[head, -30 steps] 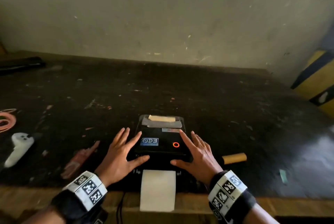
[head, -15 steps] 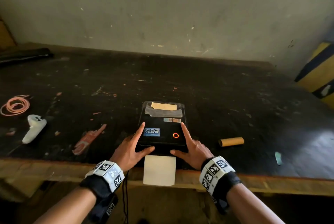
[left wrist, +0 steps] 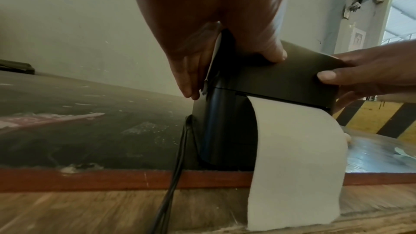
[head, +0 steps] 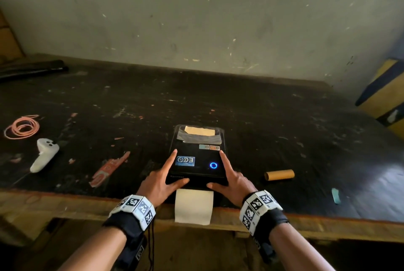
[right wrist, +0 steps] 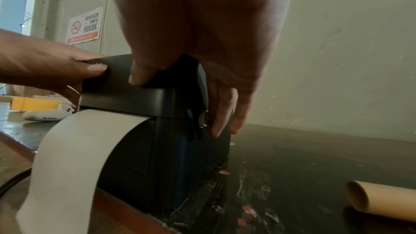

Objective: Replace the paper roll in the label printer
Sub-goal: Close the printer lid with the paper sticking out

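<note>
**Two hands on the closed printer, paper hanging out the front**

Two bare hands flank the black plastic label printer (head: 197, 157), which sits at the near edge of the dark scuffed worktable (head: 262, 117). From the head view the printer's lid is down, a blue ring light (head: 213, 165) glows on top, and a strip of white paper (head: 193, 206) hangs from the front slot over the table's wooden edge. Only this view shows the wider table: a brown cardboard roll core (head: 279, 175) lying well to the right of the printer, a white handheld controller (head: 43, 154) and a pink coiled cord (head: 21, 127) far to the left.

The wrist views show what the head view hides. From the left wrist, the left hand (left wrist: 202, 42) has its thumb over the lid's front left corner while its fingers (left wrist: 189, 84) reach straight down the printer's left side; a black cable (left wrist: 175, 175) drops from the printer's base over the table edge. From the right wrist, the right hand (right wrist: 202, 51) mirrors this: thumb on the lid's front right corner, fingers (right wrist: 223, 113) down the right side beside a small round knob (right wrist: 203, 118). Each hand thus clasps a lid corner between thumb and fingers. The same view shows the paper strip arching out from under the lid, and the open end of the cardboard core on the table.
</note>
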A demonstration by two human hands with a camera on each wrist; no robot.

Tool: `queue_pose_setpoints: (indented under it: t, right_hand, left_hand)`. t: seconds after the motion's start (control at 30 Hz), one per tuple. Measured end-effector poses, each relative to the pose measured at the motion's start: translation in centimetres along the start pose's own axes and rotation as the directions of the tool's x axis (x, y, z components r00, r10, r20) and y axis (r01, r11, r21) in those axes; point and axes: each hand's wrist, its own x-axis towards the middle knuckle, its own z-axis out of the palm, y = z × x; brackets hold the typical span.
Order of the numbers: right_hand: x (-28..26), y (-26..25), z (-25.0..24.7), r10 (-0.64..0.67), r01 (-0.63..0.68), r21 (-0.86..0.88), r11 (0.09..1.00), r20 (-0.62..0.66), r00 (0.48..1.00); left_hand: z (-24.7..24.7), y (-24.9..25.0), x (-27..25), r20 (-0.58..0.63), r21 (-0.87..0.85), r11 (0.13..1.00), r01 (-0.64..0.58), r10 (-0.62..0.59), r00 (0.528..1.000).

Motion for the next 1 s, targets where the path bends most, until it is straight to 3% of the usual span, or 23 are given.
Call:
queue_pose_setpoints:
  t: [0.37,1.0]
  right_hand:
    - [0.00,0.02,-0.15,-0.001,0.001,0.016,1.000,0.013,1.000]
    - [0.23,0.16,0.24,0.009,-0.009,0.045,0.999,0.003,1.000]
  left_hand:
    - [-0.07,0.08,0.22,-0.018,0.068,0.997,0.031,-0.030,0.999]
    - [0.16,-0.10,0.15,-0.009,0.015,1.000,0.016,-0.016,1.000]
